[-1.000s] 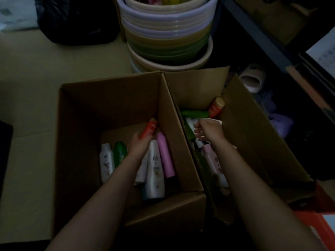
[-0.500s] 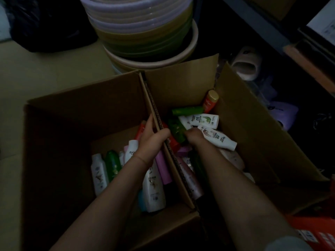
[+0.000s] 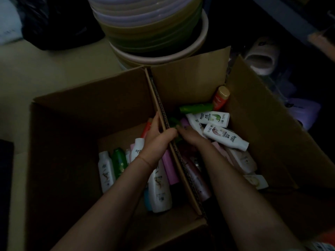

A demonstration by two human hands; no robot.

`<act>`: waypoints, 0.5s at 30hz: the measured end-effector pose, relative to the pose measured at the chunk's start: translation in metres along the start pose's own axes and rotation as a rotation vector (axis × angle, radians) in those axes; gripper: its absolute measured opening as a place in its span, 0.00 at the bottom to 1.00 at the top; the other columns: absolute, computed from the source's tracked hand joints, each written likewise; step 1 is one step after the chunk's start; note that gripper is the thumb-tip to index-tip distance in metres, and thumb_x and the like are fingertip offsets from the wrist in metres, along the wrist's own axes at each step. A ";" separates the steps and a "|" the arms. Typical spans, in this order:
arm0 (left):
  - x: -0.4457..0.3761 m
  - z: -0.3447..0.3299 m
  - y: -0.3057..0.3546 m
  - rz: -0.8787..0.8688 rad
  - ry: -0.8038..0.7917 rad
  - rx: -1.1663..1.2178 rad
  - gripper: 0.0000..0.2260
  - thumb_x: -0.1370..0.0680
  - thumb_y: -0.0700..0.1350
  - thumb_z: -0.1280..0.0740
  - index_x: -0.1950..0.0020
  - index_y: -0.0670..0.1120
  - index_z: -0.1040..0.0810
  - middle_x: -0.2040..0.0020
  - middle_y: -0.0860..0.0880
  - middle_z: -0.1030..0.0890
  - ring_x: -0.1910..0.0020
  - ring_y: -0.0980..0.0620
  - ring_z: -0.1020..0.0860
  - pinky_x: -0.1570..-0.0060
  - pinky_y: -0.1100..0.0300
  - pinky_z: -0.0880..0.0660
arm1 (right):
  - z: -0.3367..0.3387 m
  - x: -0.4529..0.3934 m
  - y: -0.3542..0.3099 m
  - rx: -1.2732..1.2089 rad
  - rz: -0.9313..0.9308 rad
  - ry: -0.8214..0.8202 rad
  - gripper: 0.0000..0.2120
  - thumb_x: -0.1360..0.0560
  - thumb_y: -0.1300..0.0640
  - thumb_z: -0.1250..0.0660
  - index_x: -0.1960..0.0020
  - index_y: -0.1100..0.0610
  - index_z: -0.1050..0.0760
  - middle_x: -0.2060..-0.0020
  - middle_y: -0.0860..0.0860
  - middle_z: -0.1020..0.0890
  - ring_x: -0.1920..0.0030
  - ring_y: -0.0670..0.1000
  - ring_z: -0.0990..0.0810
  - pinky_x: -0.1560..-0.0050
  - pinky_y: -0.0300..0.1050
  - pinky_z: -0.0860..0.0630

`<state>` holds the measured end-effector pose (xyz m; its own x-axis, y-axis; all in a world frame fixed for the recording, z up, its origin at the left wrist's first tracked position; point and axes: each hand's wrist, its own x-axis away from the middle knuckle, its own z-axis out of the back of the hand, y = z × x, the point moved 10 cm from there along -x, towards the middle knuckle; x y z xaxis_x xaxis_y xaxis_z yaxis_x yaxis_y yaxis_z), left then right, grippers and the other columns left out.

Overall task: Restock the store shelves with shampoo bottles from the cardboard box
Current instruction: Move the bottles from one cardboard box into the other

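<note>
1. Two cardboard boxes sit side by side on the floor, flaps up: left box (image 3: pixel 76 127) and right box (image 3: pixel 268 124), sharing a middle cardboard wall (image 3: pixel 174 149).
2. Left hand (image 3: pixel 159 140) is curled over the top edge of that wall, thumb on the left-box side, fingers wrapped across it.
3. Right hand (image 3: pixel 190 135) is down in the right box among the bottles, just beside the left hand; fingers hidden in the dark, so can't tell if it grips anything.
4. Left box holds approx. 6 shampoo bottles lying flat: white bottle (image 3: pixel 106 171), green bottle (image 3: pixel 119 162), pink bottle (image 3: pixel 170 169), large white bottle (image 3: pixel 160 192).
5. Right box holds a loose pile: white labelled bottle (image 3: pixel 226 137), another white one (image 3: pixel 214 117), green tube (image 3: pixel 195 108), red bottle w/ gold cap (image 3: pixel 221 97).
6. Stacked plastic basins (image 3: pixel 150 29) stand behind the boxes; a pale slipper (image 3: pixel 261 58) lies to the right.
</note>
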<state>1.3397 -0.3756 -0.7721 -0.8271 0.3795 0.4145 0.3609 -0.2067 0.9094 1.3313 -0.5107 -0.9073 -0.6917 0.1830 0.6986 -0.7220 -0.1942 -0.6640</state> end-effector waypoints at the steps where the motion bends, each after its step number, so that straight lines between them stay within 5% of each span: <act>1: -0.001 0.000 -0.001 -0.003 0.001 -0.006 0.35 0.35 0.50 0.31 0.26 0.55 0.32 0.34 0.43 0.24 0.41 0.48 0.21 0.46 0.53 0.20 | -0.003 -0.015 0.001 0.061 0.036 0.016 0.31 0.21 0.37 0.42 0.27 0.58 0.34 0.32 0.58 0.26 0.35 0.58 0.25 0.35 0.51 0.28; 4: -0.003 0.003 -0.004 0.022 -0.007 -0.028 0.40 0.38 0.55 0.30 0.25 0.58 0.34 0.30 0.42 0.27 0.37 0.44 0.23 0.41 0.46 0.21 | -0.015 -0.092 0.039 0.130 0.004 -0.063 0.35 0.26 0.34 0.42 0.27 0.55 0.32 0.32 0.59 0.26 0.35 0.60 0.25 0.33 0.59 0.29; 8: -0.003 0.003 -0.008 0.035 -0.028 -0.020 0.39 0.33 0.48 0.31 0.22 0.53 0.38 0.36 0.46 0.22 0.45 0.53 0.19 0.54 0.63 0.20 | -0.010 -0.023 0.000 -0.005 -0.134 -0.096 0.24 0.19 0.44 0.41 0.31 0.60 0.30 0.43 0.61 0.20 0.47 0.60 0.19 0.42 0.55 0.22; 11: -0.006 0.001 -0.007 0.025 -0.046 -0.020 0.38 0.30 0.46 0.31 0.21 0.52 0.40 0.35 0.46 0.22 0.46 0.54 0.20 0.58 0.68 0.22 | -0.011 -0.001 -0.002 -0.020 -0.193 -0.149 0.20 0.16 0.51 0.45 0.32 0.65 0.31 0.60 0.58 0.23 0.61 0.54 0.23 0.52 0.49 0.25; 15: -0.005 -0.001 -0.008 0.054 -0.062 0.004 0.40 0.33 0.47 0.33 0.21 0.53 0.41 0.36 0.46 0.22 0.48 0.53 0.19 0.60 0.66 0.21 | -0.014 0.013 0.006 -0.134 -0.236 -0.168 0.24 0.23 0.40 0.36 0.37 0.58 0.26 0.53 0.57 0.19 0.53 0.56 0.20 0.44 0.52 0.23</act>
<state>1.3406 -0.3764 -0.7812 -0.7780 0.4230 0.4646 0.4066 -0.2247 0.8855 1.3181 -0.4965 -0.9060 -0.5005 0.0438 0.8646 -0.8657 -0.0349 -0.4994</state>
